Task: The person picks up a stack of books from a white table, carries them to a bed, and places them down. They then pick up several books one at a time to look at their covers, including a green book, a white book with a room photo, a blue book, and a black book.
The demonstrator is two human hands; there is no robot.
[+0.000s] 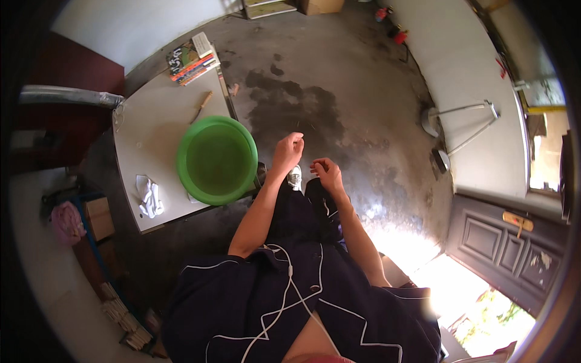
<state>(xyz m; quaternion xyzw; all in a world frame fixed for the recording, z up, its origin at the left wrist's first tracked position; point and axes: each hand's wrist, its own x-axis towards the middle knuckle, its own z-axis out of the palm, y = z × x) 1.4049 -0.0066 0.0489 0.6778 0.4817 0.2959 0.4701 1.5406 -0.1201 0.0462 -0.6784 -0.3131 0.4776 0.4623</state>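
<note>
My left hand [288,153] hangs over the floor just right of a green plastic basin [217,160], its fingers loosely curled with nothing visible in them. Lower and further right, my right hand [327,174] is also half curled, and no object shows in it. The two hands are apart. The basin holds what looks like water and stands near the edge of a white table [154,136]. Behind it on the tabletop lie a knife with a wooden handle [206,99] and a stack of books [194,59]. A crumpled white cloth [150,198] rests at the near left.
Dark wet patches mark the concrete floor [372,104] ahead. A bent metal frame [472,106] is by the right wall. An open dark door [492,240] stands at the lower right. Shelving with a cardboard box [98,218] is at the left.
</note>
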